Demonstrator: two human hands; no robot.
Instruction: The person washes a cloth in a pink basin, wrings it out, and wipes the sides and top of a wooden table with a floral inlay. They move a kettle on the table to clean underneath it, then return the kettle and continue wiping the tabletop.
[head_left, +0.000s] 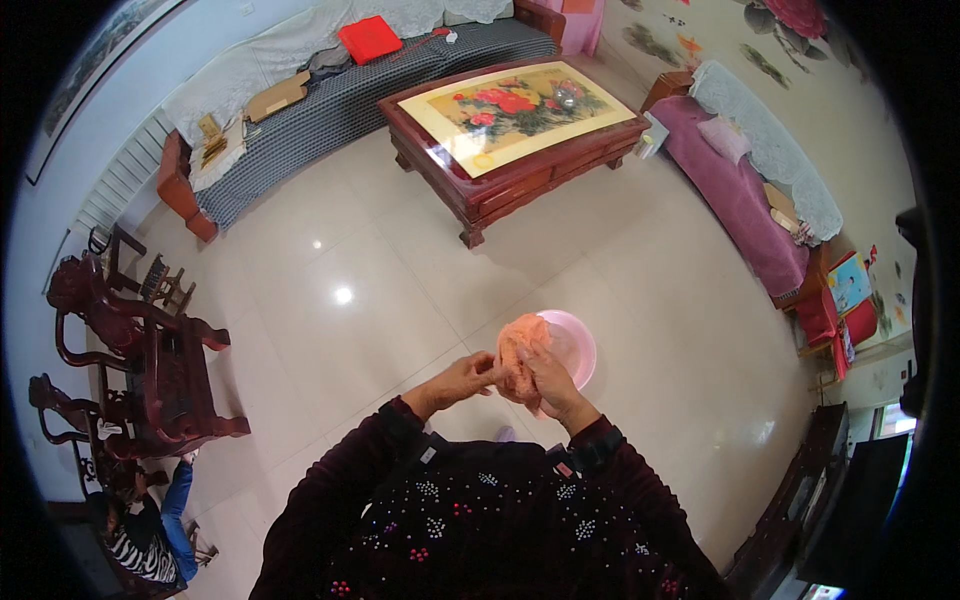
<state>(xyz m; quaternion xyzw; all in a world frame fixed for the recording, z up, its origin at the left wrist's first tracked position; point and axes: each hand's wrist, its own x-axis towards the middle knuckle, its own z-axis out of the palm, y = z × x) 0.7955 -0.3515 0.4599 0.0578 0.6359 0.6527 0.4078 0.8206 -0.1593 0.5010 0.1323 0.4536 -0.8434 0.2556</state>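
Observation:
An orange cloth, bunched up, is held in front of me, partly over a pink plastic basin on the tiled floor. My right hand grips the cloth from its right side, with the fingers spread over the folds. My left hand is at the cloth's left edge, its fingertips curled against it; how firmly they pinch it cannot be seen. The cloth hides the basin's left part, and what lies inside the basin is unclear.
Beyond the basin stands a low wooden table with a floral top. A covered sofa runs behind it, and a purple-covered sofa is at right. Carved wooden chairs stand at left; a person sits at lower left.

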